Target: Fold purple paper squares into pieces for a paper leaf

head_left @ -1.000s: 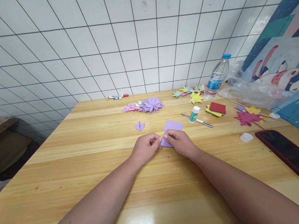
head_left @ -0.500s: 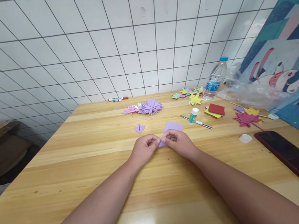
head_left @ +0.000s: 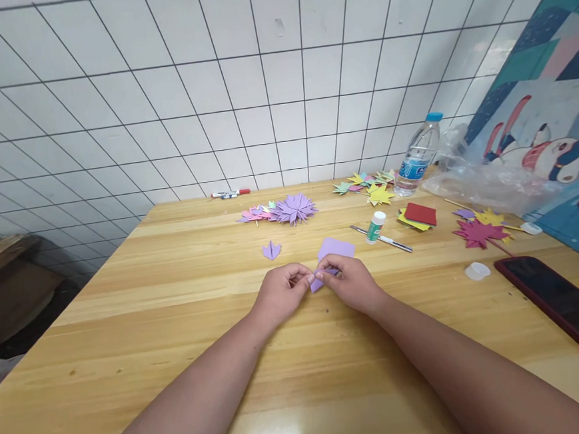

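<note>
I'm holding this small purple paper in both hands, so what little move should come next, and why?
Probably pinch a crease along the small purple paper: your left hand and right hand hold it close together, and the pointed purple folded-paper piece beyond them has a middle crease.
</note>
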Demonstrator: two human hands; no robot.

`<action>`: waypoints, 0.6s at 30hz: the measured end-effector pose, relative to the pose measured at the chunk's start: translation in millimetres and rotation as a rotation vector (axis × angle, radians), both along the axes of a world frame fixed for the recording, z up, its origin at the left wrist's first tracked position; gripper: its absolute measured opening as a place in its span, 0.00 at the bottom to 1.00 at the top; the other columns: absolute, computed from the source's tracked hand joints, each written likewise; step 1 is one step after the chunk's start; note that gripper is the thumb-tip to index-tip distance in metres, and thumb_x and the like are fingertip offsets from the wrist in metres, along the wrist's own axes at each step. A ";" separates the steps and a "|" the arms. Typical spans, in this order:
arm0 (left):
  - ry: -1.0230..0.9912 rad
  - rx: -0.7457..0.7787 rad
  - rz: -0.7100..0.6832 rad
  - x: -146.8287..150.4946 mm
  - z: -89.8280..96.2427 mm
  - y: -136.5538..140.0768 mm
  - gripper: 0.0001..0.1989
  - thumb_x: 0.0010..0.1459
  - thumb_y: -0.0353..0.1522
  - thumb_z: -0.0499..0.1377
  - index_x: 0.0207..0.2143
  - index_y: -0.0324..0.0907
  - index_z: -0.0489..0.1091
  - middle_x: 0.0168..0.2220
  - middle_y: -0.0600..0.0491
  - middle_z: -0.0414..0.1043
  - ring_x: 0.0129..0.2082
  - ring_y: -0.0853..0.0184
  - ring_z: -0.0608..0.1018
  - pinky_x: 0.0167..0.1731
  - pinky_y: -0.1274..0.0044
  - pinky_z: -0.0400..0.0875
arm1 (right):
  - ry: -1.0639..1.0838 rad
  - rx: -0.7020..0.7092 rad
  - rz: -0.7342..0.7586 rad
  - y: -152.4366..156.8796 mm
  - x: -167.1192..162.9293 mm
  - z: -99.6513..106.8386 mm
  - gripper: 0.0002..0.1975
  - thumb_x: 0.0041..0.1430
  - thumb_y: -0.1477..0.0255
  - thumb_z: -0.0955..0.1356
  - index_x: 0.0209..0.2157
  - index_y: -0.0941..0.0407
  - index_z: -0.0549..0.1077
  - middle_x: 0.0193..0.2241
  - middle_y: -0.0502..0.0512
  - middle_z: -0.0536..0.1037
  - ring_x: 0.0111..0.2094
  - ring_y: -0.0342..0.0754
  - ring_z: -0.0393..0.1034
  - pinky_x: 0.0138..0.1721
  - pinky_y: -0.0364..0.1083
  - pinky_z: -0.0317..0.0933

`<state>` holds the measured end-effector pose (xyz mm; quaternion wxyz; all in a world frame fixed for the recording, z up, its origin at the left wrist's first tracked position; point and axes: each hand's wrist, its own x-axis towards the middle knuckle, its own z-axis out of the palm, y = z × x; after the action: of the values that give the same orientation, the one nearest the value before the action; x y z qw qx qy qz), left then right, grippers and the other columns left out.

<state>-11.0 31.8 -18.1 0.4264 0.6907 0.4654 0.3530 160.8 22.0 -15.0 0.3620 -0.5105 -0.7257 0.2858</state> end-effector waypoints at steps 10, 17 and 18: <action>-0.511 -0.332 0.121 -4.0 8.8 4.9 0.13 0.46 0.38 0.64 0.28 0.37 0.70 0.23 0.53 0.72 0.23 0.72 0.73 0.24 0.82 0.66 | -0.239 0.418 0.107 -11.4 -0.5 17.2 0.17 0.53 0.80 0.62 0.44 0.54 0.67 0.32 0.54 0.72 0.35 0.49 0.64 0.38 0.48 0.58; -0.557 -0.423 0.009 -1.4 10.0 -0.7 0.14 0.45 0.38 0.65 0.28 0.37 0.71 0.24 0.51 0.73 0.25 0.71 0.74 0.27 0.81 0.68 | -0.168 0.449 0.080 -3.1 2.4 11.1 0.06 0.54 0.78 0.65 0.33 0.54 0.71 0.33 0.53 0.75 0.38 0.48 0.66 0.41 0.48 0.57; -0.541 -0.423 -0.006 -1.5 9.5 -0.7 0.13 0.45 0.38 0.64 0.28 0.36 0.71 0.25 0.51 0.73 0.25 0.71 0.75 0.27 0.80 0.69 | -0.148 0.446 0.078 -2.2 3.3 11.0 0.05 0.54 0.77 0.65 0.32 0.54 0.72 0.32 0.53 0.75 0.37 0.48 0.66 0.41 0.48 0.57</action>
<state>-12.5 31.1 -8.6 0.6691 0.4700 0.3961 0.4178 164.1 19.7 -4.0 0.4005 -0.4090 -0.8145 0.0939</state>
